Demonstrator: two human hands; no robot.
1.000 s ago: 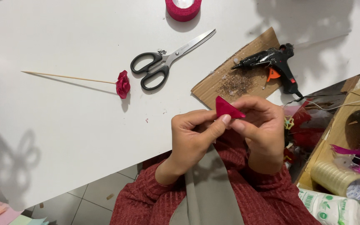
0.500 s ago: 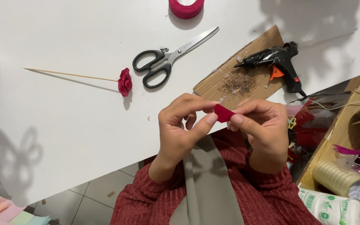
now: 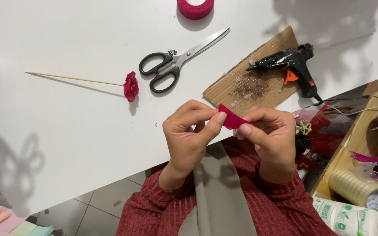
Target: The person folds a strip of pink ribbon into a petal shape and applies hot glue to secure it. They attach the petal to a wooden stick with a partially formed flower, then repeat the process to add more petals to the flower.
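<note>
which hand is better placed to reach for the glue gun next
Probably the right hand. The black glue gun lies on the cardboard up and to the right, nearer that hand than the left hand. Both hands pinch the red ribbon piece, so the left would have to hold it alone.

I see a white table [image 3: 66, 131] spreading out beyond my hands. Straight ahead of my left hand [image 3: 189, 135] lie black-handled scissors [image 3: 178, 61], blades slanting off to the right. Further left of them rests a thin wooden skewer [image 3: 73, 78] with a small red ribbon rose [image 3: 131, 86] on its near end. Ahead of my right hand [image 3: 270, 140] sits a piece of brown cardboard [image 3: 241, 87], speckled with glue crumbs, and a black glue gun [image 3: 292, 63] lies partly on it. At the far edge, a roll of red ribbon [image 3: 194, 7] stands on the tabletop.
</note>
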